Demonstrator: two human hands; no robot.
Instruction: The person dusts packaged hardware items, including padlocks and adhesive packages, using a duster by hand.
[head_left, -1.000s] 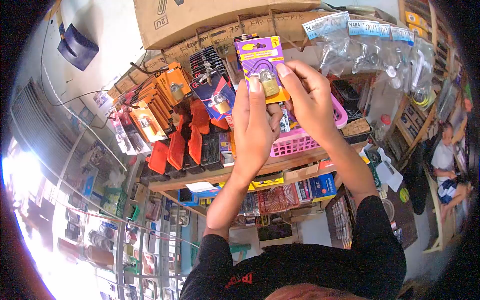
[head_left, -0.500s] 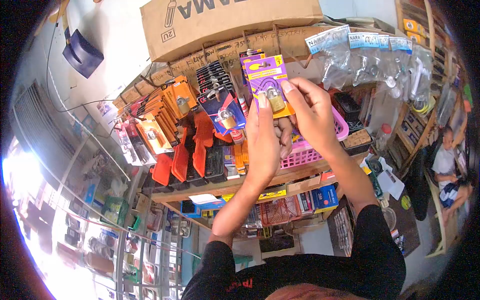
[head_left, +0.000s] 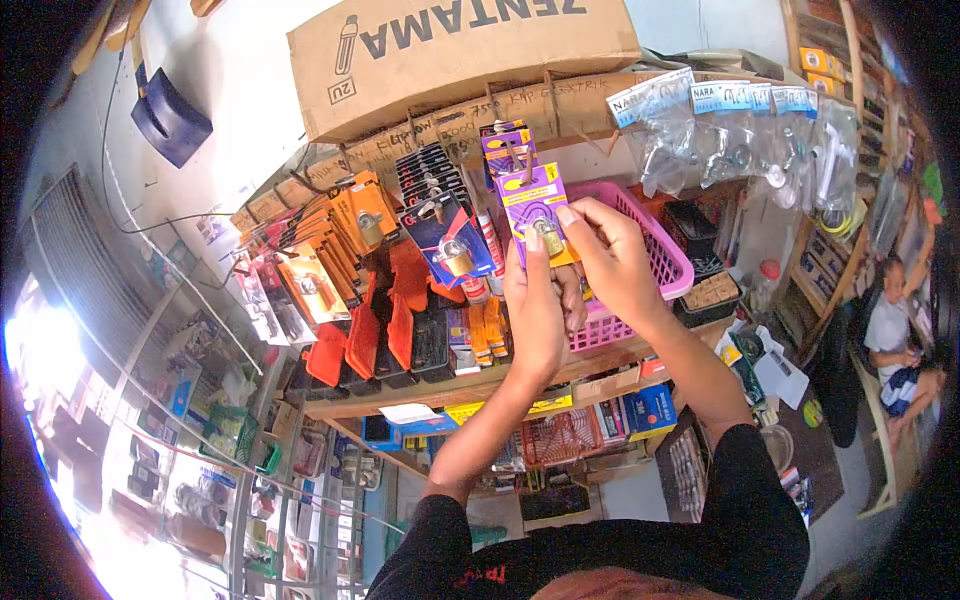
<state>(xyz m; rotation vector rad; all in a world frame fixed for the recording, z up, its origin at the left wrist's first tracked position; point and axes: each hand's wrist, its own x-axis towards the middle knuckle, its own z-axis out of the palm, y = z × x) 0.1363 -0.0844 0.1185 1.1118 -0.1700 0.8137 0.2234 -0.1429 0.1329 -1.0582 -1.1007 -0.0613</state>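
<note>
Both of my hands hold one purple and yellow padlock card (head_left: 530, 200) upright, with a small brass padlock (head_left: 549, 235) on its front. My left hand (head_left: 538, 310) grips the card's lower left side, thumb on the front and fingers curled behind. At the lower right edge, my right hand (head_left: 612, 255) pinches it between thumb and fingers. The card's top meets a metal hook, where similar purple cards (head_left: 508, 148) hang just behind. To the left hang blue padlock cards (head_left: 452, 250) and orange padlock cards (head_left: 362, 212).
A pink basket (head_left: 668, 262) sits on the wooden shelf (head_left: 450, 388) behind my right hand. Red-lidded black boxes (head_left: 408, 345) stand left of my hands. Bagged taps (head_left: 735, 140) hang at the upper right, below a large cardboard box (head_left: 460, 60). Another person (head_left: 890, 335) sits far right.
Both hands and the held card have moved down in view. More of the hook and the purple cards behind now shows above the held card. The shelf and boxes also sit lower in view.
</note>
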